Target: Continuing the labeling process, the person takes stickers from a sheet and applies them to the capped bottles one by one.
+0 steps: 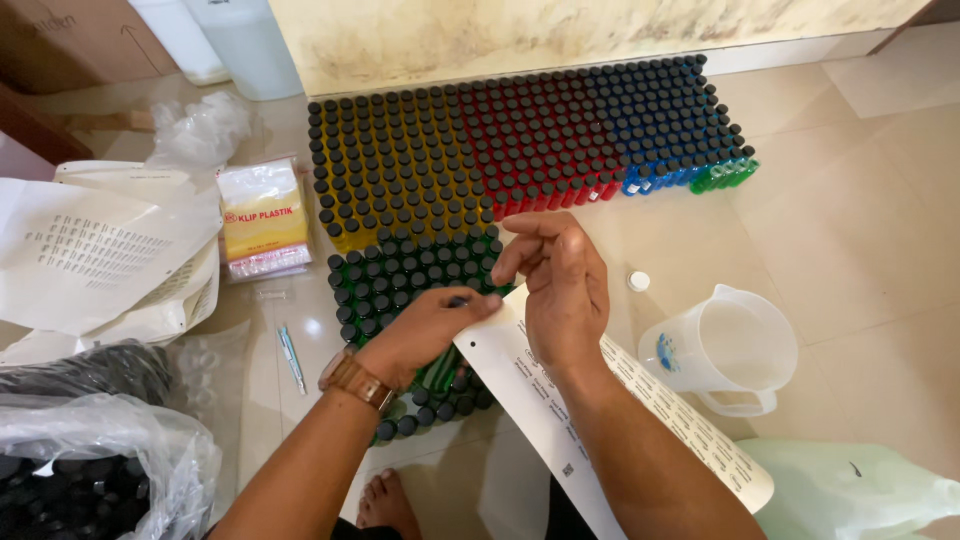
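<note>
Many small black-capped bottles stand in blocks on the tiled floor: yellow (385,160), red (535,135), blue (665,115) and, nearest me, green ones (410,262). My left hand (425,335), with a brown watch at the wrist, grips one green bottle lying across its palm above the green block. My right hand (560,290) hovers beside it with thumb and forefinger pinched at the bottle's top; whether a label sits between them is unclear. A long white sheet of small labels (690,425) lies under my right forearm.
A clear plastic measuring jug (735,350) stands at right, a small white cap (638,281) near it. At left lie white printed sheets (90,250), a yellow packet of plastic bags (262,215), a pen (291,357) and bags of black caps (80,470). My foot (385,500) shows below.
</note>
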